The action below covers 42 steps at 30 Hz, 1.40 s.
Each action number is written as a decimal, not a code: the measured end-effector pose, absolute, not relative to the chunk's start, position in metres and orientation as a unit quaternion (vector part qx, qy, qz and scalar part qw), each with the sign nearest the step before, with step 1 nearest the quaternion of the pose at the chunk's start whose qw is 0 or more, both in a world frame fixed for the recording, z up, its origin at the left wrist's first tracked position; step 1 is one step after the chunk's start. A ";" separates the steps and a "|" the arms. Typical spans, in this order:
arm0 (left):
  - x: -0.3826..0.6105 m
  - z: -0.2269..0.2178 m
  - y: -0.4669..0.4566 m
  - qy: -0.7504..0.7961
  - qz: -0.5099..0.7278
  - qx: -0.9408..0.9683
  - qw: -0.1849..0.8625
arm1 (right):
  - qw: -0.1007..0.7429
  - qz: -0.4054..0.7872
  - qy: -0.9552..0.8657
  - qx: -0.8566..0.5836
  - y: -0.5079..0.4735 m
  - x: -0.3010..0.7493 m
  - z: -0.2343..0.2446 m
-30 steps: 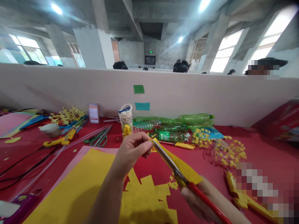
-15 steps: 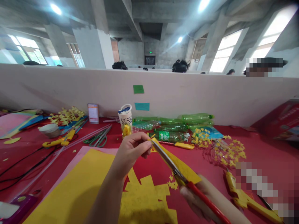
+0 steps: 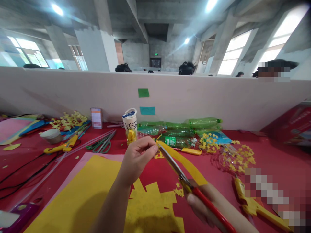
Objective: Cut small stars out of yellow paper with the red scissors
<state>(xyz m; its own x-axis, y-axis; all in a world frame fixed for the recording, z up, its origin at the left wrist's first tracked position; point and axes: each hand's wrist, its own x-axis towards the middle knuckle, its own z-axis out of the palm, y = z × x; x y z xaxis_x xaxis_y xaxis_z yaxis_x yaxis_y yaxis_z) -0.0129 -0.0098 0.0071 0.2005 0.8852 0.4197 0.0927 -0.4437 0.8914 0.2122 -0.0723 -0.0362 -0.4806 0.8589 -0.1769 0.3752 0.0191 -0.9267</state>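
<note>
My left hand [image 3: 136,158] pinches the far end of a yellow paper strip [image 3: 187,165] above the red table. My right hand [image 3: 201,204] grips red-handled scissors [image 3: 191,187], whose blades run along the strip toward my left fingertips. Under both hands lie a large yellow sheet [image 3: 82,194] with cut-out edges and a few small yellow stars [image 3: 179,191].
Green plastic bottles [image 3: 179,129] lie along the white partition [image 3: 170,97], beside a white cup [image 3: 130,124]. Piles of yellow stars [image 3: 228,152] are at the right. A yellow glue gun [image 3: 255,205] lies at the right, another [image 3: 60,146] at the left, plus green scissors [image 3: 102,144] and black cables [image 3: 24,171].
The yellow strip has turned and looks narrower between the blades. Both hands stay almost in the same place.
</note>
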 end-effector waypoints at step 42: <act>-0.005 0.002 -0.011 0.325 0.553 0.657 0.396 | 0.288 0.554 -0.604 -0.496 -0.077 0.191 -0.028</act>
<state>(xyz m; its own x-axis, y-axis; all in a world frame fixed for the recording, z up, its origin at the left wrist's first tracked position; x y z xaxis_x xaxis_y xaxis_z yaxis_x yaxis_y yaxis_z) -0.0052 -0.0105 0.0024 0.1777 0.8652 0.4688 -0.0110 -0.4746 0.8801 0.1910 -0.0773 -0.0277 -0.3420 0.9179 -0.2012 0.2801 -0.1048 -0.9542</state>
